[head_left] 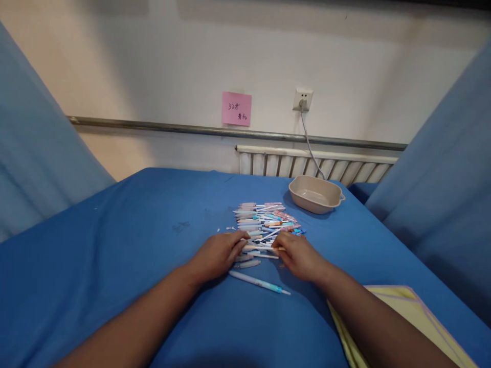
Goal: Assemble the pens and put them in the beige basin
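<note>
Several pens and pen parts (261,214) lie in a loose pile on the blue cloth. My left hand (226,250) is at the pile's left side, its fingers closed at the left end of a thin pale pen part (261,248). At the right end of that part is my right hand (297,251), fingers pinched on it. A white pen with a turquoise tip (257,280) lies by itself in front of the pile, nearer to me than both hands.
A beige basin (316,193) stands behind the pile to the right. At the front right lies a yellow cloth (406,306). Blue curtains hang on both sides. Beyond the table are a radiator (291,162), a rail and a plugged-in cable.
</note>
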The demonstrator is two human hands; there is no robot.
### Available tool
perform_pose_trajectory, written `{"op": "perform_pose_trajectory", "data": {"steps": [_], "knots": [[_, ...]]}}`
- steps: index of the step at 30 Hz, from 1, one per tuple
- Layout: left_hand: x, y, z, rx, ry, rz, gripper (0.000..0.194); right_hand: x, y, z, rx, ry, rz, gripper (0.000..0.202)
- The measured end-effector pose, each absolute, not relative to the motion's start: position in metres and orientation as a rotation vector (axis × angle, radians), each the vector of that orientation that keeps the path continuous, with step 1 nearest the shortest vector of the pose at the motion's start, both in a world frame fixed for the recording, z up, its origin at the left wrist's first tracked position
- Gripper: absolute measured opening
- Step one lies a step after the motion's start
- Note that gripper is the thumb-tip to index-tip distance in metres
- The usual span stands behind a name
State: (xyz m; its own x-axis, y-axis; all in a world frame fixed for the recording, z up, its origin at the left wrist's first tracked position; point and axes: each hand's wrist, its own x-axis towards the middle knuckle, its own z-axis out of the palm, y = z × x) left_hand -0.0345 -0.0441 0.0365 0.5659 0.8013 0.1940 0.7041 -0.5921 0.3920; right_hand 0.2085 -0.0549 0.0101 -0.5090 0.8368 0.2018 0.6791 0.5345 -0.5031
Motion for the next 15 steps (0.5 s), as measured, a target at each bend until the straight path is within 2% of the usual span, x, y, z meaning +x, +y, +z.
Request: {"op": "perform_pose_trajectory", "data": {"steps": [4,8,11,15], "knots": [[-0.034,-0.044,0.033,2.499,1.235,0.585,0.028,0.213,-0.054,0.01,-1.334,-2.465,0.406,0.01],[-0.027,-0.049,0.027,2.47,1.15,0.58,0.027,0.204,-0.059,0.012,-1.217,-2.428,0.401,0.025],[-0.026,-0.049,0.026,2.46,1.069,0.597,0.028,0.202,-0.059,0.012,-1.164,-2.498,0.429,0.019],[-0.036,-0.042,0.028,2.471,1.141,0.642,0.028,0.213,-0.052,0.014,-1.287,-2.605,0.289,0.016]]}}
